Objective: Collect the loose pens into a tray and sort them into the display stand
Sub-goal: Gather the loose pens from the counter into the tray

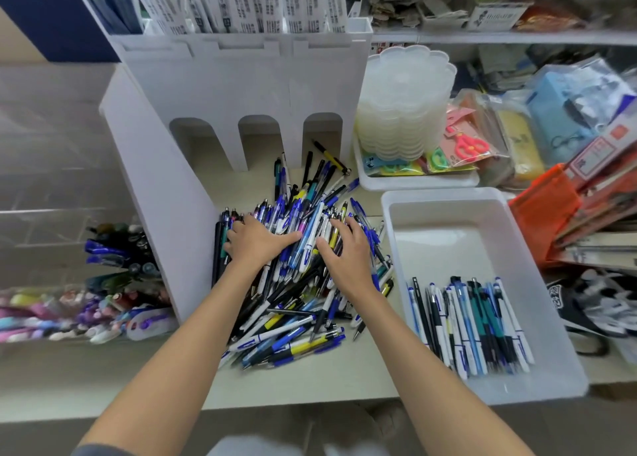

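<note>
Two grips [256,243] [348,255] atop pen pile [293,317]

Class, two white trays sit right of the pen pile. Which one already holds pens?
The nearer tray, beside the right hand: a row of pens lies at its near end. The farther tray holds stacked clear dishes and packaged scissors instead.

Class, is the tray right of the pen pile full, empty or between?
Between: the tray holds pens only at its near end.

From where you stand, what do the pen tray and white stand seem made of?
Tray: likely translucent plastic, smooth, faintly glossy; its rounded walls let light through. Display stand: probably matte white plastic or board; flat cut panels, no shine.
</note>
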